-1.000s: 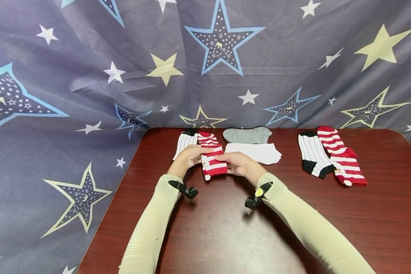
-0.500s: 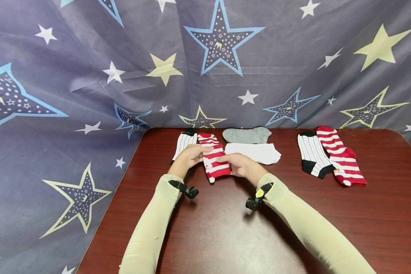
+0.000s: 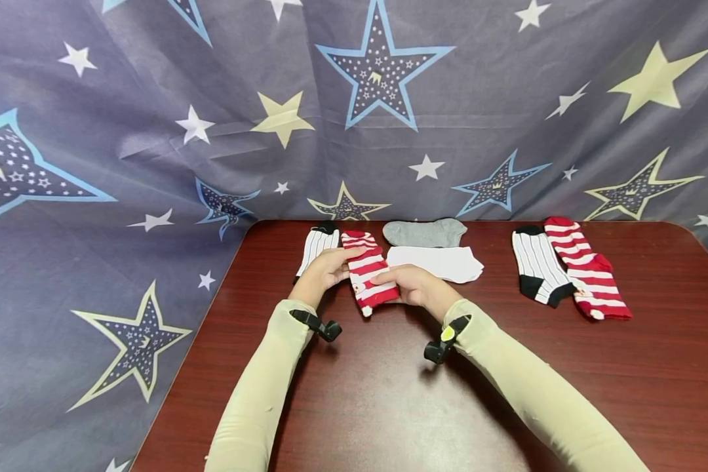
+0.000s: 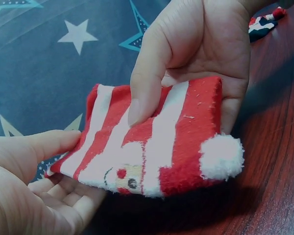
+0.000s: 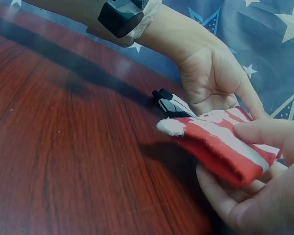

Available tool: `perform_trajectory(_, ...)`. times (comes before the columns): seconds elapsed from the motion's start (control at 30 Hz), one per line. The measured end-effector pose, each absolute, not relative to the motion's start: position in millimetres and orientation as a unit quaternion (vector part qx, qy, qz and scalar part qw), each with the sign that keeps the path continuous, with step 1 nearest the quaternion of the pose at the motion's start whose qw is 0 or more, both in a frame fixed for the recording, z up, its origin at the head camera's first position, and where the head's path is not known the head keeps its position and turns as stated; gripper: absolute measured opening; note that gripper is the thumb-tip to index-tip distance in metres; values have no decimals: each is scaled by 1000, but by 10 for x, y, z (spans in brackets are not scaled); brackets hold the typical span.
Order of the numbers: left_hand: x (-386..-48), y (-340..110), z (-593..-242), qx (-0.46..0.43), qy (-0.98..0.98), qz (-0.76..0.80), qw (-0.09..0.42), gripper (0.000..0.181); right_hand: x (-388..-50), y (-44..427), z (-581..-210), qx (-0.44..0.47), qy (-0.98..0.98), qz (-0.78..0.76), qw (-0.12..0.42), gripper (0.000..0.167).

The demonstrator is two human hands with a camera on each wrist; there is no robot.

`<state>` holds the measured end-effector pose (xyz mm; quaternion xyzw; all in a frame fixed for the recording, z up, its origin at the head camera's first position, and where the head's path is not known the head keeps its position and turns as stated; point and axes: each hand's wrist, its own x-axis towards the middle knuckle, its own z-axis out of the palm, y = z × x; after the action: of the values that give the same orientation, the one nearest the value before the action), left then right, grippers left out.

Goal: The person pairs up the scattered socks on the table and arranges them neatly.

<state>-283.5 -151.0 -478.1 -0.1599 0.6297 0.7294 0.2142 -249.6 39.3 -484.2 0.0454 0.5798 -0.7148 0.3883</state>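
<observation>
A red-and-white striped sock [image 3: 367, 265] with a white pompom [image 4: 222, 156] and a small knitted face is held up off the table between both hands. My left hand [image 3: 326, 269] pinches its left edge, thumb on top and fingers beneath, as the left wrist view shows. At the cuff end on the right, my right hand [image 3: 415, 285] grips the sock with the thumb over it and fingers under. Beside the left hand lies a white pinstriped sock [image 3: 318, 246] with black ends, partly covered by that hand in the head view.
A grey sock [image 3: 426, 233] and a white sock [image 3: 436, 263] lie behind the right hand. Farther right are another pinstriped sock [image 3: 539, 265] and another red striped sock [image 3: 590, 272]. The brown table [image 3: 377, 400] ends at a star-patterned curtain [image 3: 354, 131].
The held sock's pompom end has shifted slightly right and toward me, so the sock slants more. The right hand has moved a little with it; the left hand barely moved.
</observation>
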Motion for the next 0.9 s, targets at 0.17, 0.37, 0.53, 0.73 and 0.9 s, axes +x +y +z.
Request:
perform_trajectory(0.17, -2841, -1504, -4786, -162, 621, 740, 200, 38, -2498, 387, -4832, 57, 572, -719, 390, 10)
perform_trajectory(0.37, -2842, -1494, -4787, -163, 614, 751, 180, 38, -2494, 391, -4831, 60, 574, -717, 391, 11)
perform_trajectory(0.53, -2833, -1494, -4792, -161, 625, 743, 176, 39, -2480, 405, -4811, 49, 572, -720, 390, 18)
perform_trajectory(0.73, -2828, -1504, -4815, -157, 632, 737, 184, 45, -2498, 432, -4852, 44, 546, -733, 403, 39)
perform_trajectory(0.9, -2841, -1501, -4824, -153, 639, 734, 170, 45, -2489, 391, -4832, 73, 558, -725, 396, 43)
